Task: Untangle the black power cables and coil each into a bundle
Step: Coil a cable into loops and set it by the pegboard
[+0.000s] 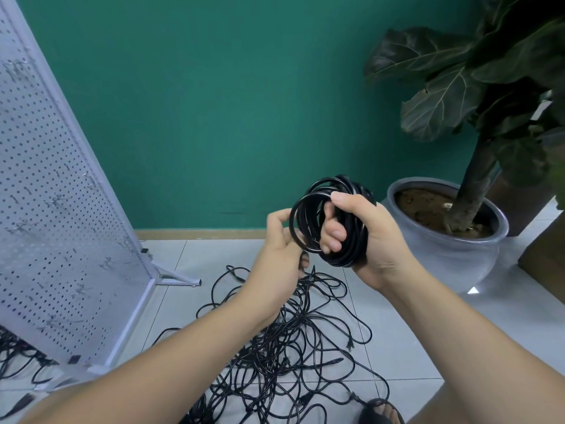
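Two bare hands are raised in front of the green wall (214,117), both on one coiled bundle (308,221) of black power cable. The right hand (373,240) grips the bundle firmly: thumb laid over the top of the loops, fingers curled through the open centre, palm behind the stack of turns. The left hand (281,249) is curled at the left edge of the bundle, thumb touching the outermost loop; it appears to pinch that loop, though the fingertips are turned away and the contact cannot be confirmed. From just below the left hand a strand drops toward the floor. Directly beneath both forearms lies the loose tangle (284,341) of remaining black cables, spread over the pale tiled floor (397,347) in overlapping loops (at least one plug (350,345) shows at its right edge). A white perforated panel (55,209) on a metal foot stands tilted at the left, with further black cable (18,353) lying at its base. At the right, near the held bundle, a grey glazed pot (452,258) holds soil and the trunk of a large-leaved plant (440,102). At the bottom edge, beside the tangle, a foot in a dark sandal (382,413) rests on the tiles.
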Tool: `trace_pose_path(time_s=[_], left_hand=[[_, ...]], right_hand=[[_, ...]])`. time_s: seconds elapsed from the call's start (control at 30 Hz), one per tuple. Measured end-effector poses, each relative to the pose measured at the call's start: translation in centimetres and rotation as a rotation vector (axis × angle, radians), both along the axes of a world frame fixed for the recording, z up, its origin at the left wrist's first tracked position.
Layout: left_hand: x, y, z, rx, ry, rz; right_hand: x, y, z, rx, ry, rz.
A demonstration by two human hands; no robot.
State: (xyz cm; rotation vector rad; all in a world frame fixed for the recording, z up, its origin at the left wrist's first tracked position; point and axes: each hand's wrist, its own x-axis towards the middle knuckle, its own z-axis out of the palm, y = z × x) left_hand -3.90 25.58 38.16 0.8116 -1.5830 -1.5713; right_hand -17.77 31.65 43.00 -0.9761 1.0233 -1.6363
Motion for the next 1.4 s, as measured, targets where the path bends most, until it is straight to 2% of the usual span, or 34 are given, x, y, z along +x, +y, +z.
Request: trace_pose_path(time_s=[0.13, 0.3, 0.47, 0.63, 0.77, 0.83, 0.93, 1.0, 1.07, 1.17, 1.27, 1.33, 1.4], left_hand=[[0.3, -0.1, 0.1, -0.145, -0.112, 0.143], [1.3, -0.7, 1.6, -0.245, -0.237, 0.17], [2.4, -1.8, 2.5, -0.447, -0.547, 0.194], [2.9, -2.6, 2.4, -0.541, -0.831, 0.243], [2.7, -2.8, 2.7, -0.585, -1.029, 0.231], [2.6, -2.8, 2.2, -0.63, -0.96, 0.25], [2.3, -2.5, 1.6, -0.621, -0.696, 0.26], [2.1, -2.1, 1.8, -0.558, -0.589, 0.249], [2.1, -1.9, 2.2, -0.412, -0.476, 0.2], [2.6, -2.1, 2.3, -0.186, -0.29, 0.049], [3.7, -3.2, 2.1, -0.167, -0.226, -0.079], [4.3, -3.9, 2.3, -0.133, -0.161, -0.151], [4.6, -4.3, 2.5, -0.109, -0.111, -0.2]], right_hand=[[0.0, -0.4, -0.1, 0.012, 0.037, -0.071], [0.5, -0.6, -0.4, 0.008, 0.119, -0.135], [1.2, -0.6, -0.6, 0.045, 0.181, -0.101], [2.5, -0.3, -1.3, 0.071, 0.502, -0.018], [3.2, -0.4, -1.7, 0.119, 0.607, 0.06], [3.1, -0.6, -1.8, 0.118, 0.651, -0.004], [2.1, -1.1, -1.8, 0.114, 0.613, -0.173], [1.6, -1.4, -1.7, 0.111, 0.574, -0.224], [1.1, -1.5, -1.8, 0.112, 0.563, -0.258], [0.5, -1.4, -2.0, 0.127, 0.626, -0.248], [-0.1, -1.2, -1.8, 0.128, 0.666, -0.217], [-0.4, -0.9, -1.7, 0.114, 0.621, -0.179], [-0.7, -0.6, -1.6, 0.108, 0.46, -0.088]])
